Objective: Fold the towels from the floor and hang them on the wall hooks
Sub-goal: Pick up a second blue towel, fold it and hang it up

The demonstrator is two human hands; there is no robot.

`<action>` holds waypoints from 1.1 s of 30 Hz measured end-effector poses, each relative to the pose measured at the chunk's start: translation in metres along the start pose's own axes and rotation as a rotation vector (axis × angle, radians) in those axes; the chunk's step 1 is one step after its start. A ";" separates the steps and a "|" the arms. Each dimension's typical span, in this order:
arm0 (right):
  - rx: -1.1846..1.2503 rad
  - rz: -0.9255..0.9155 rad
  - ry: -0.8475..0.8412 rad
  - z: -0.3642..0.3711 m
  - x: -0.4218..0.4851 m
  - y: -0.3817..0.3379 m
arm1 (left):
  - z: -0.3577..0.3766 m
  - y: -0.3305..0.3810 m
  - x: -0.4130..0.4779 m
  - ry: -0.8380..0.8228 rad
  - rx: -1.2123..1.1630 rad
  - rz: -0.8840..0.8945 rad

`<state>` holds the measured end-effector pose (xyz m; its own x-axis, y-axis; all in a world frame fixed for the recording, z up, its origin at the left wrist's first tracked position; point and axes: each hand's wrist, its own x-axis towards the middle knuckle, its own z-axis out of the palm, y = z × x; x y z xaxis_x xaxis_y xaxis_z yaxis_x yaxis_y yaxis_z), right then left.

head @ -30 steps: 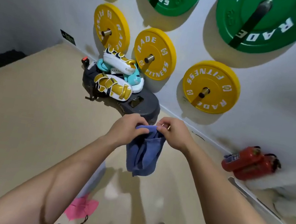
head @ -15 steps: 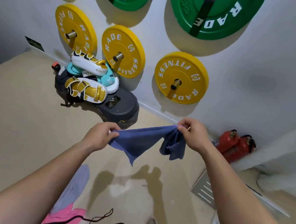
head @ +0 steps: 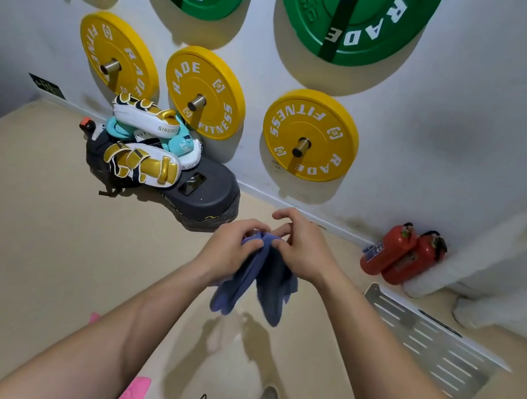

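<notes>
One blue towel [head: 249, 288] is the thing in hand, held up in the air just below the middle of the view, with the tan floor [head: 26, 230] well beneath it. It hangs from a gathered top edge in two limp lobes, so it looks light, soft and wholly without stiffness. It should drape wherever it is let go and will not hold a crease unless pinched. The best hold is likely at the corners or along the top hem, since a grip on the bunched middle would only crumple it. The hands are together, knuckles nearly touching. The left hand [head: 232, 246], on the 9 o'clock side of the cloth, has its fingers curled over the bunched top edge and grips it. The right hand [head: 304, 249], on the 3 o'clock side, pinches the same edge with thumb and a finger, while its forefinger lifts off, bent and loose. A pink cloth [head: 133, 392], probably another towel, lies on the floor at 7 o'clock. Which wall pegs serve as hooks I cannot tell.
</notes>
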<state>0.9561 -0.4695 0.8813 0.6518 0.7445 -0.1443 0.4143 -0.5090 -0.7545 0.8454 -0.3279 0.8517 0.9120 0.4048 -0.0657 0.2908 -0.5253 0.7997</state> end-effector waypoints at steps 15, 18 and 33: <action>-0.122 0.120 -0.035 0.009 -0.033 0.060 | -0.026 -0.005 -0.023 0.101 0.074 -0.031; -0.098 0.142 0.014 0.007 -0.036 0.069 | -0.029 -0.004 -0.028 0.116 0.041 -0.051; 0.369 0.238 0.205 0.016 -0.033 0.026 | -0.023 -0.013 -0.038 0.247 -0.083 -0.269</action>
<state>0.9353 -0.5010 0.8562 0.8283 0.5066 -0.2393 0.0094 -0.4396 -0.8981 0.8002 -0.3190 0.8572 0.7059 0.6938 -0.1425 0.4772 -0.3172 0.8196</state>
